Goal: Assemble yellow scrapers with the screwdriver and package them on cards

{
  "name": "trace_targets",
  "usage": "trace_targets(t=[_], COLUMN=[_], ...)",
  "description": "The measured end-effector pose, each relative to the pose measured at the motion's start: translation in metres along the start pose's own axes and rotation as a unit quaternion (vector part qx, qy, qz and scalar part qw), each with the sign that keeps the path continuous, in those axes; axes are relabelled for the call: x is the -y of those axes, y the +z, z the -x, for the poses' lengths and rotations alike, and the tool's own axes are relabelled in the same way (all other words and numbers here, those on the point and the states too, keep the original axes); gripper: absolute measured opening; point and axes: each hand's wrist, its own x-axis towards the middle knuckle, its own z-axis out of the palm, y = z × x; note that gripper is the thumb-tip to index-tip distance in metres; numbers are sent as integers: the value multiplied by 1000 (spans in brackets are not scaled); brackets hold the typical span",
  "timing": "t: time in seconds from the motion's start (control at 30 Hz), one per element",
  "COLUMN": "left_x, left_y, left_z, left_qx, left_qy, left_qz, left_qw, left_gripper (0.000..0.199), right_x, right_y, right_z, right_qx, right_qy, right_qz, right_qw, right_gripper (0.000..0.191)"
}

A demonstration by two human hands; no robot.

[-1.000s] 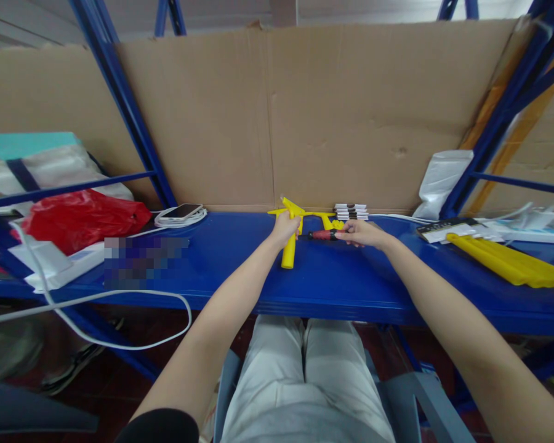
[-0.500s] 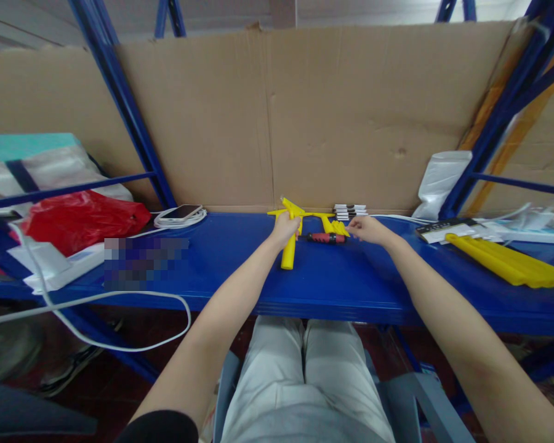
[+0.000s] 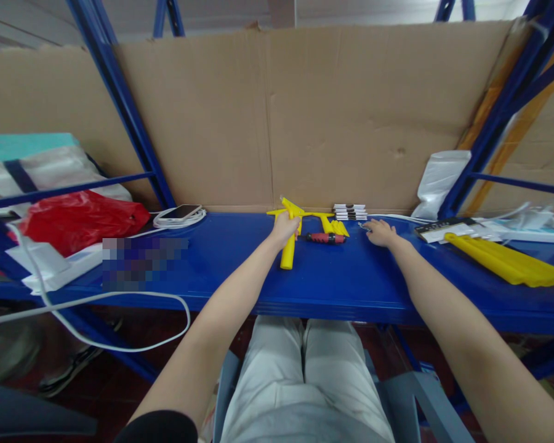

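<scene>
My left hand is closed around a yellow plastic T-shaped handle, whose grip points toward me. Its crossbar runs left and right behind my fingers. Just right of it lies a red and black screwdriver. Behind the screwdriver sit several short yellow plastic pieces. My right hand rests low over the blue table, fingers apart, with the tips at a few small shiny metal bits, too small to name for sure.
Stacked white and black pieces stand by the cardboard wall. At right lie yellow ribbed parts and a black-and-white packet. A phone on a coiled white cable, a red bag and a power strip are at left.
My right hand has moved right, away from the yellow pieces, to the small metal bits, and its fingers have spread. My left hand stays on the yellow handle.
</scene>
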Motion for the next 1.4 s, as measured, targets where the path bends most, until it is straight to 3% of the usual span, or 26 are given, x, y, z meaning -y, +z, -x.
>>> trace_targets(t=[0.17, 0.5, 0.77, 1.4], left_x=[1, 2, 1, -3], left_y=[0, 0, 0, 0], left_z=[0, -2, 0, 5], left_qx=[-3, 0, 0, 0], left_qy=[-1, 0, 8, 2], left_qz=[-3, 6, 9, -1], left_qw=[1000, 1000, 1000, 1000], left_gripper=[20, 18, 21, 23], right_x=[-2, -6, -7, -3], right_y=[1, -2, -7, 0], right_z=[-2, -6, -3, -4], right_qx=[15, -24, 15, -6], right_qy=[3, -5, 4, -11], right_qz=[-6, 6, 11, 9], right_qw=[1000, 1000, 1000, 1000], right_gripper=[51, 47, 52, 49])
